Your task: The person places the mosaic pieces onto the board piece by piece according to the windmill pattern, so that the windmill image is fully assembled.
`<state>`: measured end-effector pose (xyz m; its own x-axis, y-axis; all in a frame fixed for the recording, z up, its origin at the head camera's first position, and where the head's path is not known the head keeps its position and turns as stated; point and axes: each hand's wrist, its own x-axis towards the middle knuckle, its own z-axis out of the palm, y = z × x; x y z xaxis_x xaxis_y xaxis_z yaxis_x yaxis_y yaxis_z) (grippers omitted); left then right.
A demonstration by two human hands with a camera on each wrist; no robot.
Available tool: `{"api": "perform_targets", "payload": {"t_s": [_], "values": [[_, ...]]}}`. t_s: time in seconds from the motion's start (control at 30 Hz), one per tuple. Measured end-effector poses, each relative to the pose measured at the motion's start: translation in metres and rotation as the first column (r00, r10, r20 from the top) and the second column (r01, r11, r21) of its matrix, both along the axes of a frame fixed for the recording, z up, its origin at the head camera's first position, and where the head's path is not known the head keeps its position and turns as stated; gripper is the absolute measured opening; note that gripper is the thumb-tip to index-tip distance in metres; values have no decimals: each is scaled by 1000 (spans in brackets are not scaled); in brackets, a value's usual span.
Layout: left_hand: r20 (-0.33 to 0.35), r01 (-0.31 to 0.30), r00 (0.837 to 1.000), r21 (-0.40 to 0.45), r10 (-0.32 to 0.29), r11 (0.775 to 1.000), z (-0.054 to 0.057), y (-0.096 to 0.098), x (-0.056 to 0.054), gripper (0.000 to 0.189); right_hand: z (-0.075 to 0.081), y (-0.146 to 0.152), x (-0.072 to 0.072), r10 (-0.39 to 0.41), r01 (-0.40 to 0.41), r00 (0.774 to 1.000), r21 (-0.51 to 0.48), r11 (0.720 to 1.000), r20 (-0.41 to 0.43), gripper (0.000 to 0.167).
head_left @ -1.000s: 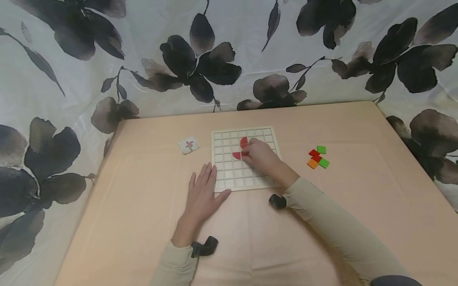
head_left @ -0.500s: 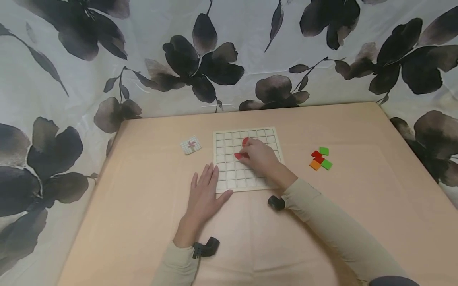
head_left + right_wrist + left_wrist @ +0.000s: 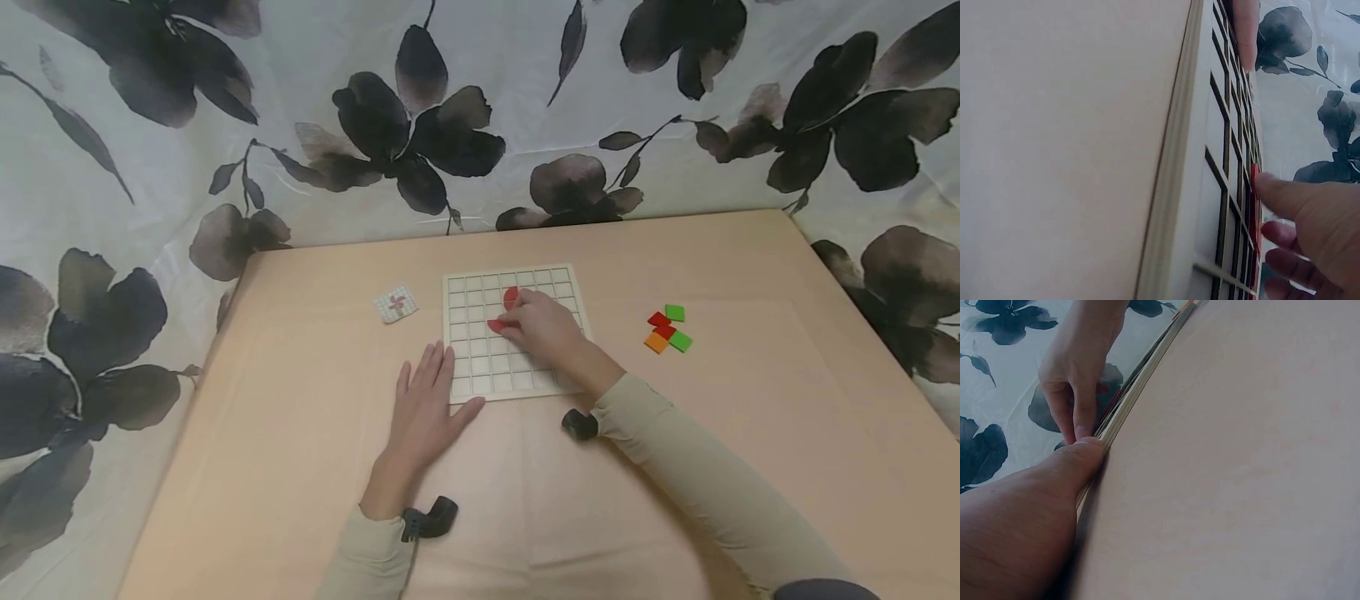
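A cream grid board point(image 3: 480, 367) lies on the table with rounded red tiles point(image 3: 511, 298) near its middle. My right hand point(image 3: 551, 329) is over the board, thumb and curled fingers on a red tile point(image 3: 1254, 178); its fingertips hide part of the red tiles in the head view. In the right wrist view the thumb point(image 3: 1279, 195) touches the red surface and the index tip sits just below it. My left hand point(image 3: 423, 408) lies flat with spread fingers at the board's left edge, its thumb at the near left corner.
A small patterned card point(image 3: 395, 304) with a pinkish flower lies left of the board. To the right is a loose group of square tiles: red, green point(image 3: 674, 312) and orange point(image 3: 656, 342). A floral cloth point(image 3: 300, 108) hangs behind the table.
My right hand has shifted slightly over the red tiles and now covers more of the lower one. My left hand has stayed at the board's edge.
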<state>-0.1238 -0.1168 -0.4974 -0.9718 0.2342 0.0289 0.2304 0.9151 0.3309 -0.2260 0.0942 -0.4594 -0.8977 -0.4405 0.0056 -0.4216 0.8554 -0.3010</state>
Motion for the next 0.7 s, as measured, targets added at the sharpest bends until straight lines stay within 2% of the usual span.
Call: {"api": "perform_targets", "payload": {"t_s": [0.1,0.2,0.33,0.4,0.43,0.57,0.63,0.7], "values": [[-8,-1,1000,5,1,1000,1,1,1,86,4,7,4,-34,34,999,-30,999,21,38],[-1,1,1000,7,-1,1000,2,2,1,86,10,25,12,-105,108,993,-65,992,50,42],[15,7,1000,6,-7,1000,4,1,1,86,13,56,26,-224,228,972,-64,972,64,37],[12,0,1000,1,0,1000,5,-1,1,86,12,66,32,-238,243,969,-61,968,67,35],[8,-5,1000,-2,5,1000,5,-2,1,86,11,67,34,-218,222,974,-51,974,59,36],[6,-13,1000,-4,13,1000,4,-5,-1,86,7,58,38,-46,46,999,-11,999,13,40],[18,-6,1000,4,6,1000,2,-3,-1,86,5,51,38,36,-35,999,32,999,-28,43],[32,-1,999,12,0,1000,0,0,0,87,3,45,37,69,-65,996,68,996,-49,46]]}}
